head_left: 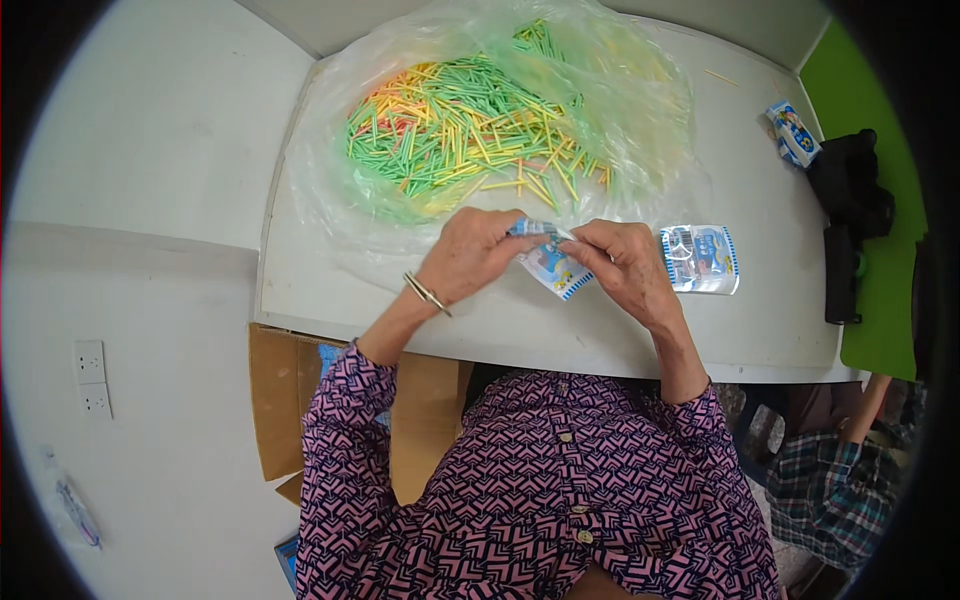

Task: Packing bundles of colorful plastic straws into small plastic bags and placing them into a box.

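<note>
Between both hands, just above the near part of the table, is a small blue-and-white printed plastic packet (558, 272). My left hand (477, 252) pinches its upper left edge. My right hand (630, 268) grips the upper right side with thumb and fingers closed. The packet tilts, its striped lower edge pointing down and to the right. Beyond the hands lies a large clear plastic bag (640, 120), its mouth spread wide. Many thin green, yellow and pink sticks (470, 130) are heaped in it. Another flat packet (700, 258) rests on the table beside my right hand.
A further blue-and-white packet (793, 134) sits at the far right, near a black device (850, 190) by a green panel (890, 290). Under the near left edge of the white table (480, 325) is an open cardboard box (275, 400). Another person's checked sleeve (830, 490) shows at lower right.
</note>
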A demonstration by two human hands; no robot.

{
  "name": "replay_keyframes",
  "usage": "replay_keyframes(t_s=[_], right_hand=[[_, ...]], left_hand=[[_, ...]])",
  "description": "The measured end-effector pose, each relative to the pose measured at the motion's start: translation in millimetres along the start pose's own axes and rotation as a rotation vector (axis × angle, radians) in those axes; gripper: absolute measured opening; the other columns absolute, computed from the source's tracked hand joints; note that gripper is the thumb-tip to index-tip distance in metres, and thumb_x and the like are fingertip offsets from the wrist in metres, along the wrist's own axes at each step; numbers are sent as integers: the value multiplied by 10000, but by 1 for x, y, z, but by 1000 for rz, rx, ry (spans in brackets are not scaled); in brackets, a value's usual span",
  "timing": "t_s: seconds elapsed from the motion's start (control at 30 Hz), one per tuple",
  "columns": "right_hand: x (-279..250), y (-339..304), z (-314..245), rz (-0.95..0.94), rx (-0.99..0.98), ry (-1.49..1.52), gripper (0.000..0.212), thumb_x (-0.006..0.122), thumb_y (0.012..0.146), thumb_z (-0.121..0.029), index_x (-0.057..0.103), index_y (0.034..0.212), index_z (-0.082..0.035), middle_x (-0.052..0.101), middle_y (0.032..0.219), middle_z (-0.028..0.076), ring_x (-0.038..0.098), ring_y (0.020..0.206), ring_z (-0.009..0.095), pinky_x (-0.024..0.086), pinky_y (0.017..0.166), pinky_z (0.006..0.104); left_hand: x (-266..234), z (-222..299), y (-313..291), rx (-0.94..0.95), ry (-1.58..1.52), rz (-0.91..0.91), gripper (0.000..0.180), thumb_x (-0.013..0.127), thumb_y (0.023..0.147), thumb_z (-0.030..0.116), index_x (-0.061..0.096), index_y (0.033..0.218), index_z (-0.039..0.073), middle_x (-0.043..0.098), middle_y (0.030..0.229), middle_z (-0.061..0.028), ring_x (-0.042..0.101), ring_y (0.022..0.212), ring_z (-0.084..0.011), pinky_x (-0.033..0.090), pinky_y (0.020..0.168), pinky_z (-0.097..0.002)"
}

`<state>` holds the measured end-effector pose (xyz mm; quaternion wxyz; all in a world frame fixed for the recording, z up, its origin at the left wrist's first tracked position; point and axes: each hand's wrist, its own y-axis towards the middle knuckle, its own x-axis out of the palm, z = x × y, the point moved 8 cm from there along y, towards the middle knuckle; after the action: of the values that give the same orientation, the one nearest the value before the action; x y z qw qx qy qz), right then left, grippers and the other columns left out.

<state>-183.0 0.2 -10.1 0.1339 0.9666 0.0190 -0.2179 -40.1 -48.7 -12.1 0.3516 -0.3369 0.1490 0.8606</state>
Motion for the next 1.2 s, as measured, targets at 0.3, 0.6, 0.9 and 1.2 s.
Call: replay_keyframes(t_s=[0.3,0.6,0.9,1.2], right_hand=[[-11,-7,16,50,122,54,168,618,851,-114,616,821,51,547,641,117,492,567,179,373,532,307],[-15,-9,31,115,214,165,205,618,868,-134,628,845,70,533,616,51,445,587,86,361,548,248],[-18,-11,40,123,234,173,210,617,871,-146,644,867,62,544,628,32,450,591,71,365,546,238],[-17,-14,57,143,312,266,225,613,887,-179,652,845,39,510,627,-32,415,592,39,331,538,210]], left_hand=[[-38,-57,52,125,898,221,319,659,776,242,646,1043,69,474,1272,-155,412,1191,-333,323,973,-455],[-16,-69,86,32,985,140,368,685,643,259,625,918,23,406,1262,-196,378,1171,-344,299,954,-501],[-2,-63,88,141,1013,251,154,542,753,88,606,873,15,449,1216,-187,418,1107,-325,330,911,-506],[-14,-71,62,92,857,316,259,526,756,84,506,1006,19,455,1157,-145,424,1079,-304,340,856,-453]])
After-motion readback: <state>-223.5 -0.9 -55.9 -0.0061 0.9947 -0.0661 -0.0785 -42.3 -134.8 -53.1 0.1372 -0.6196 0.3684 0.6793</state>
